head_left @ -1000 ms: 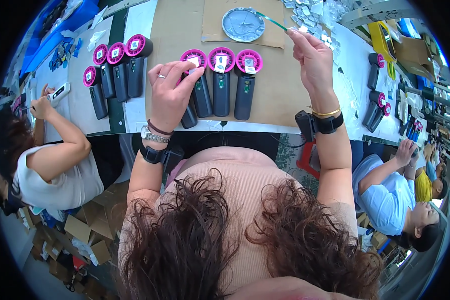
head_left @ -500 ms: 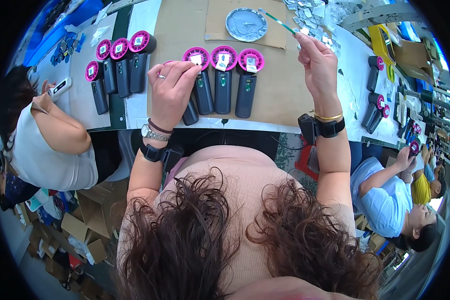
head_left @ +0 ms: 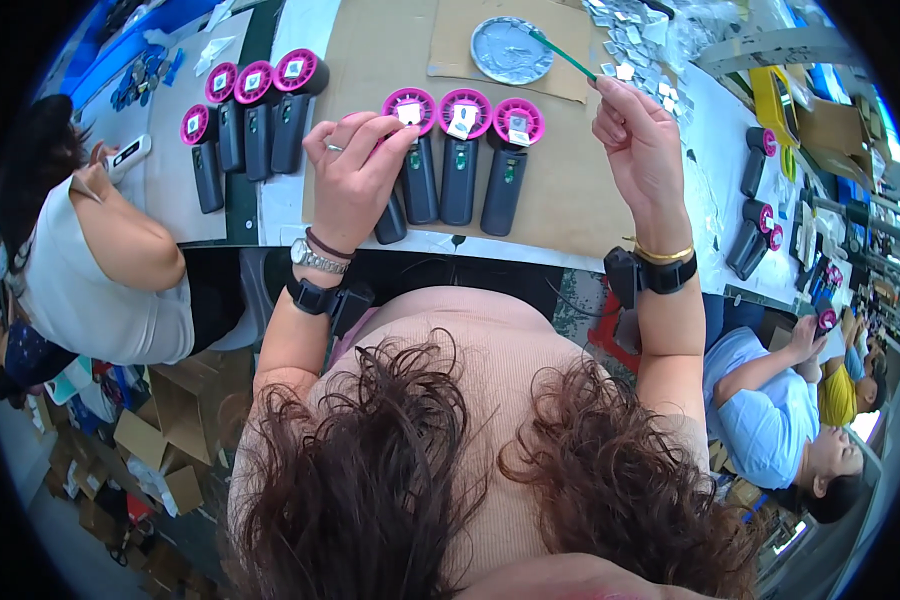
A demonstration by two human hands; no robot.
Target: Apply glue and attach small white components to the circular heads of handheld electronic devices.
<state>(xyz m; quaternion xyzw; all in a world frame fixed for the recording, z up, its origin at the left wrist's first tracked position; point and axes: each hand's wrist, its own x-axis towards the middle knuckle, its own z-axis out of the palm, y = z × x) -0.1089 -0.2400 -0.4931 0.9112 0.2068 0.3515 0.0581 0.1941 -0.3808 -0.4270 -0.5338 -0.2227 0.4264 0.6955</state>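
My right hand (head_left: 638, 135) pinches the end of a thin green stick (head_left: 568, 54). The stick's far tip meets the upper right part of a round dish (head_left: 511, 50) of grey paste, and the paste hides it. My left hand (head_left: 358, 170) is closed, thumb and fingers pressed together beside the pink head of a handheld fan (head_left: 420, 185). What it pinches is too small to make out. A second fan (head_left: 458, 180) and a third fan (head_left: 504, 190) lie alongside, their pink heads bearing small pale squares. Another dark handle (head_left: 391, 222) is partly hidden under my left hand.
Several more pink-headed fans (head_left: 257, 130) lie to the left. The dish rests on a cardboard sheet (head_left: 450, 62); many small pale squares (head_left: 635, 45) are scattered right of it. Co-workers sit on both sides, one in a white top (head_left: 120, 285), one in light blue (head_left: 765, 400).
The stick's tip has come down from above the dish's rim into the paste. My left hand stays closed by the same fan. The whole view has shifted slightly.
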